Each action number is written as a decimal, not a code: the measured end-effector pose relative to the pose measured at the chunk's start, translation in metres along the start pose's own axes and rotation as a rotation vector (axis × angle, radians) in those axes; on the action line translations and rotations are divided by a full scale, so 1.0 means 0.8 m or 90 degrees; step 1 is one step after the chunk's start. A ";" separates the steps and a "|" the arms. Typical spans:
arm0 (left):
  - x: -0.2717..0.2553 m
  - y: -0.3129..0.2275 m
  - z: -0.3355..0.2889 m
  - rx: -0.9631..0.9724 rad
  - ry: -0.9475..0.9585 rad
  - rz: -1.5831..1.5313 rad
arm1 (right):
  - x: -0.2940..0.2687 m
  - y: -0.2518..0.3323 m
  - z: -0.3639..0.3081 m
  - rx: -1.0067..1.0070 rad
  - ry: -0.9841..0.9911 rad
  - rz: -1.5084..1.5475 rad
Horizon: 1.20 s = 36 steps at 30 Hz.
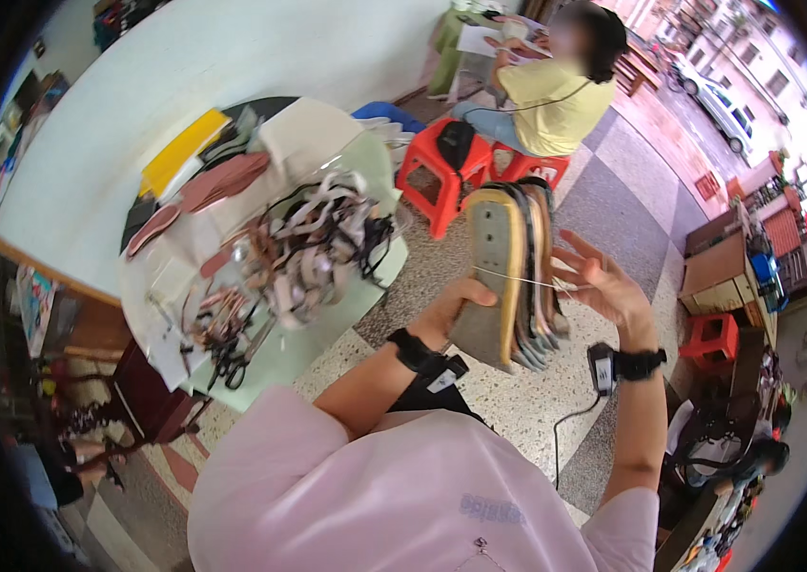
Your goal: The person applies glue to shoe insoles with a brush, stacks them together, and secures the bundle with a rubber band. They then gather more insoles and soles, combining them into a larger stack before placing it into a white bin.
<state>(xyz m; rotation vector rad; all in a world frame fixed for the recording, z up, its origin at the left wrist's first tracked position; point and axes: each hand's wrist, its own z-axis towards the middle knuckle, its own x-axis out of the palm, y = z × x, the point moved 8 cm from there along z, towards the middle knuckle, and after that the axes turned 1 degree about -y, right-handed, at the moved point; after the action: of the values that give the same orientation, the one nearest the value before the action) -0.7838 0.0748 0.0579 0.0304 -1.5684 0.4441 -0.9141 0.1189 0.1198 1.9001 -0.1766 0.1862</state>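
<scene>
Before me, my left hand point(456, 307) grips the lower left side of a stack of shoe-sole pieces point(494, 243), its thumb lying on the front piece. The stack stands upright. Its front piece is grey-green with small dark holes, and yellow, black and tan layers show behind it. A thin white string point(518, 277) crosses the stack's front and runs to the right. Its far end is at the fingers of my right hand point(608, 289), which are bent around it beside the stack. Whether the string circles the back is hidden.
At left, a table point(346, 329) carries a heap of straps point(313, 253), brown sole-shaped pieces point(224, 183), a yellow sheet point(184, 153) and black scissors point(230, 367). Red stools point(435, 176) stand ahead, where a person in yellow point(556, 105) sits working. Another red stool point(710, 338) is at right.
</scene>
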 end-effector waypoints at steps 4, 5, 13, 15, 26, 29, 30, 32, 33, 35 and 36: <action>-0.030 -0.055 0.042 0.061 0.077 0.080 | -0.044 0.019 0.084 0.025 0.078 -0.101; -0.038 -0.063 0.048 0.061 0.046 0.054 | -0.045 0.021 0.102 0.049 0.093 -0.114; -0.087 -0.121 0.104 0.148 -0.102 0.096 | -0.083 0.059 0.226 0.018 0.170 -0.432; -0.086 -0.131 0.119 0.179 -0.103 0.113 | -0.078 0.046 0.253 0.062 0.216 -0.348; -0.129 -0.190 0.238 0.318 -0.317 0.234 | -0.142 -0.002 0.395 0.160 0.356 -0.078; -0.144 -0.195 0.258 0.279 -0.440 0.257 | -0.156 -0.010 0.418 0.259 0.406 -0.001; -0.151 -0.200 0.263 0.297 -0.453 0.253 | -0.154 -0.011 0.423 0.300 0.422 0.044; -0.158 -0.209 0.277 0.300 -0.451 0.206 | -0.161 -0.021 0.442 0.319 0.424 0.065; -0.161 -0.216 0.278 0.311 -0.460 0.203 | -0.167 -0.036 0.454 0.366 0.415 0.091; -0.174 -0.223 0.280 0.283 -0.510 0.129 | -0.166 -0.051 0.475 0.415 0.416 0.112; -0.181 -0.232 0.281 0.293 -0.516 0.128 | -0.161 -0.056 0.484 0.440 0.424 0.121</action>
<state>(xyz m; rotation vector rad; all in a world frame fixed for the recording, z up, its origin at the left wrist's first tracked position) -0.9356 -0.1993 -0.0292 0.4580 -2.2332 1.0343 -1.0141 -0.2281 -0.0762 2.3753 0.1883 1.1063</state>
